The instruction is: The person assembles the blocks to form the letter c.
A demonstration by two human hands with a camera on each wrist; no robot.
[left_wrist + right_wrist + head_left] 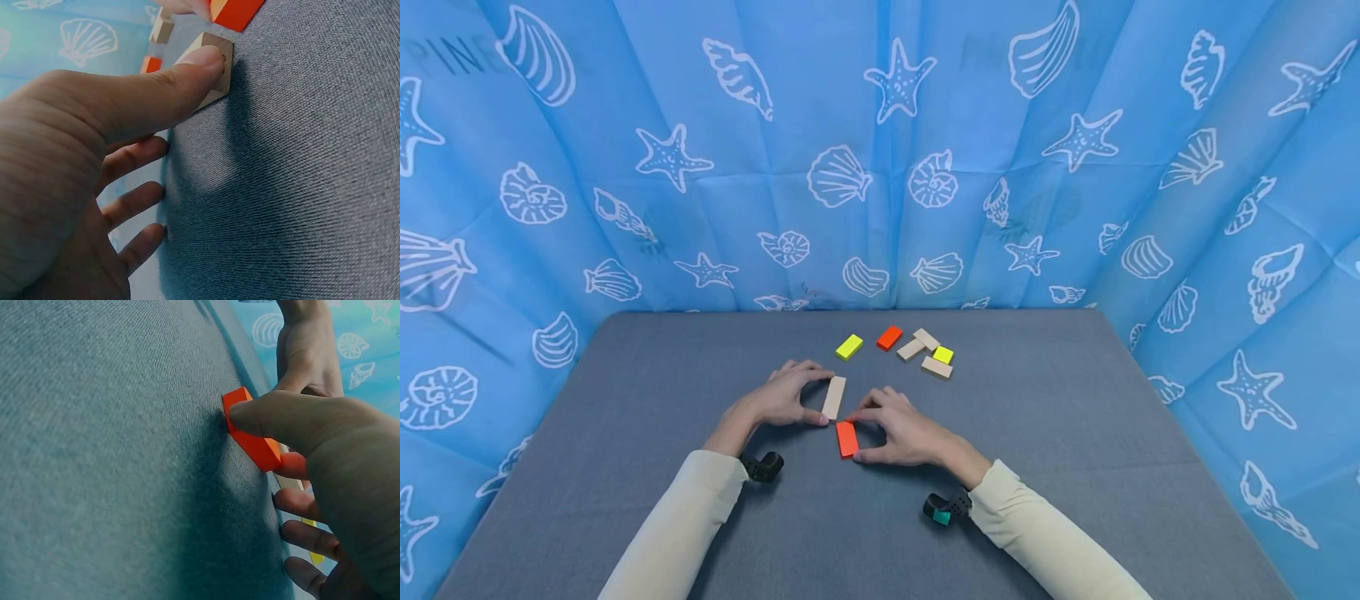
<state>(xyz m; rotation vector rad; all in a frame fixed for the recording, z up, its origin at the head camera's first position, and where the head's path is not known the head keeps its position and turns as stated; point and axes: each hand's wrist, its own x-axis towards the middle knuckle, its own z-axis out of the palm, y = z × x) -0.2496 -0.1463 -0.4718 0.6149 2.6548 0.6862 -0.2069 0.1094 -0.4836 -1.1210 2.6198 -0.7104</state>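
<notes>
My left hand [781, 396] pinches a plain wooden block [834, 397] lengthwise, the thumb on its near end and a fingertip at its far end. In the left wrist view that thumb presses the end of the wooden block [219, 41]; the other fingers are spread beside it. Just nearer to me, my right hand [898, 429] holds an orange-red block [847, 440] between thumb and index finger. The right wrist view has the thumb on the near end of the red block [257, 450]. The two blocks lie almost end to end, slightly angled.
Farther back on the grey cloth-covered table [1037, 400] lie a yellow block [849, 347], another red block [889, 337], and a cluster of plain blocks [937, 367] with a second yellow block [943, 355]. A blue shell-patterned curtain [880, 208] hangs behind the table.
</notes>
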